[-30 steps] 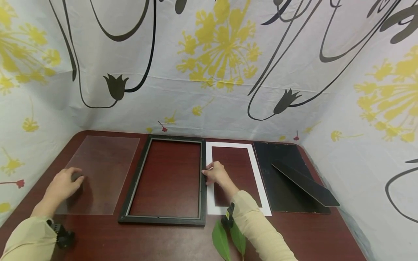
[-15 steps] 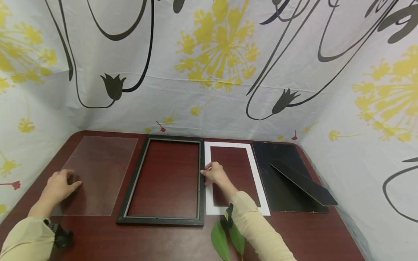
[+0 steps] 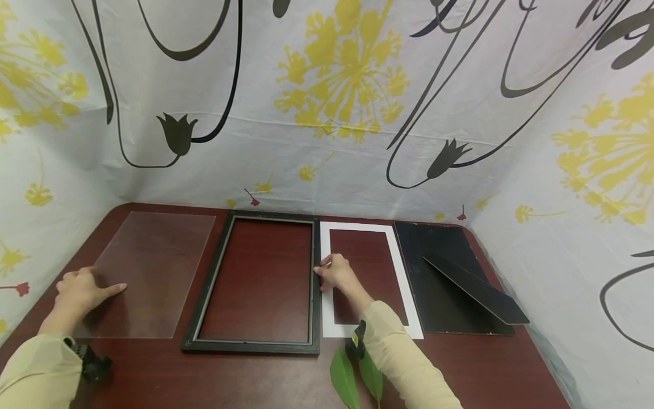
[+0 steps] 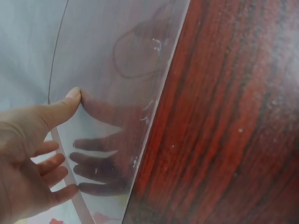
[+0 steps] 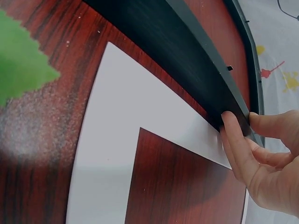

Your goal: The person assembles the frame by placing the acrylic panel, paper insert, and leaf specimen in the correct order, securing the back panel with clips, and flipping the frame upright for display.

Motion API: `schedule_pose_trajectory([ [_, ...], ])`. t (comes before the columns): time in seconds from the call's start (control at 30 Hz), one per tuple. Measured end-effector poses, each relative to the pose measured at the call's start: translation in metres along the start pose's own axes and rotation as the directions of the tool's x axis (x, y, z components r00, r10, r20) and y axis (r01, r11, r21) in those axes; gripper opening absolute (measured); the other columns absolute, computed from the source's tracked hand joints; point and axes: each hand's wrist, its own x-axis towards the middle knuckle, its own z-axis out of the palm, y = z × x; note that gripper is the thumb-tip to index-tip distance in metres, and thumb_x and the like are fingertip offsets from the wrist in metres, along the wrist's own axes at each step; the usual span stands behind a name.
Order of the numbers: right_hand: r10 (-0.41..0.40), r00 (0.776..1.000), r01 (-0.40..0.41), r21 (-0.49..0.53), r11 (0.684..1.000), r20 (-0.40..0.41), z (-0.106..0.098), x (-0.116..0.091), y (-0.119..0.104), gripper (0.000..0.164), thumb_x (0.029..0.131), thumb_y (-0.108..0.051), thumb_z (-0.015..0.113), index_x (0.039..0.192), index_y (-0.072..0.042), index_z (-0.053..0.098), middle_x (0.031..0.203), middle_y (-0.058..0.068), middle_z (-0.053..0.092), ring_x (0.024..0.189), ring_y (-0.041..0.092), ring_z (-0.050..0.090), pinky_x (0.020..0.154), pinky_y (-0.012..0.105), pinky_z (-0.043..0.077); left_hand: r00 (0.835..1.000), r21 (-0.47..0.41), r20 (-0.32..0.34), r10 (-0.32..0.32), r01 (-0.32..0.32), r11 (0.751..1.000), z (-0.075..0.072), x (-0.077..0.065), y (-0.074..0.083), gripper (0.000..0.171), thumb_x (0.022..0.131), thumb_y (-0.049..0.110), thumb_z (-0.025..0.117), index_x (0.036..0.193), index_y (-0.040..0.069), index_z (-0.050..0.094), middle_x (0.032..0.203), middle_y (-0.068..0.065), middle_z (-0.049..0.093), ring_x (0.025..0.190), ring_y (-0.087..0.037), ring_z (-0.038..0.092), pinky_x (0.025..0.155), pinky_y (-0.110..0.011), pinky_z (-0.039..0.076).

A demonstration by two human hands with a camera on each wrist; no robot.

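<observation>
A black picture frame [image 3: 252, 343] lies on the table, its inside showing bare wood. My right hand [image 3: 337, 271] pinches the frame's right side, thumb on the inner edge and fingers against the outer wall in the right wrist view. My left hand [image 3: 79, 292] is at the left edge of a clear plastic sheet [image 3: 158, 267], thumb stretched over it. In the left wrist view the thumb tip [image 4: 74, 92] meets its reflection on the sheet and the other fingers spread along its edge. A white mat [image 3: 372, 330] lies just right of the frame, partly behind my right forearm.
A black backing board [image 3: 434, 289] with a raised stand flap [image 3: 477, 288] lies at the right; the flap sticks out past the board. Green leaves [image 3: 344, 378] lie near the right sleeve. Patterned cloth [image 3: 286, 165] walls in the table's back and sides.
My left hand has shifted left to the sheet's edge, its thumb straightening out over the sheet. The right hand stays on the frame.
</observation>
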Motion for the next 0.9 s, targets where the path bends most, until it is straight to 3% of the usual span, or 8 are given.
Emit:
schedule_pose_trajectory([
  [0.2,-0.001,1.0,0.001,0.021,1.0,0.007,-0.002,0.0,0.0,0.026,0.084,-0.006,0.063,0.103,0.008,0.054,0.097,0.022,0.064,0.055,0.019,0.064,0.053,0.032,0.058,0.992,0.029,0.072,-0.1,0.098,0.995,-0.005,0.005,0.001,0.11,0.071,0.059,0.067,0.117,-0.031,0.024,0.111,-0.055,0.02,0.101,-0.063,0.024,0.082,-0.068,0.033],
  [0.37,0.0,1.0,0.0,0.034,0.999,0.003,-0.002,0.0,0.001,0.025,0.084,-0.005,0.063,0.103,0.009,0.054,0.097,0.022,0.064,0.057,0.017,0.063,0.054,0.032,0.058,0.973,0.069,0.136,-0.186,0.178,0.982,-0.008,0.013,0.003,0.125,0.063,0.07,0.065,0.116,-0.033,0.02,0.112,-0.055,0.017,0.105,-0.063,0.022,0.086,-0.066,0.033],
  [0.6,-0.012,1.0,0.012,0.038,0.999,-0.001,-0.002,0.0,0.0,0.026,0.084,-0.005,0.063,0.103,0.009,0.054,0.097,0.023,0.065,0.056,0.018,0.064,0.054,0.032,0.058,0.935,0.088,0.189,-0.301,0.289,0.953,-0.012,0.015,0.016,0.111,0.077,0.043,0.068,0.126,-0.032,0.002,0.121,-0.056,0.006,0.118,-0.064,0.014,0.099,-0.063,0.027],
  [0.9,0.007,1.0,-0.007,0.038,0.999,0.0,0.001,-0.001,0.0,0.025,0.084,-0.006,0.063,0.103,0.008,0.054,0.096,0.021,0.064,0.055,0.017,0.063,0.053,0.031,0.058,0.894,0.067,0.255,-0.368,0.363,0.929,-0.015,0.018,0.019,0.113,0.079,0.035,0.065,0.127,-0.028,-0.015,0.126,-0.055,-0.005,0.123,-0.065,0.003,0.105,-0.063,0.021],
])
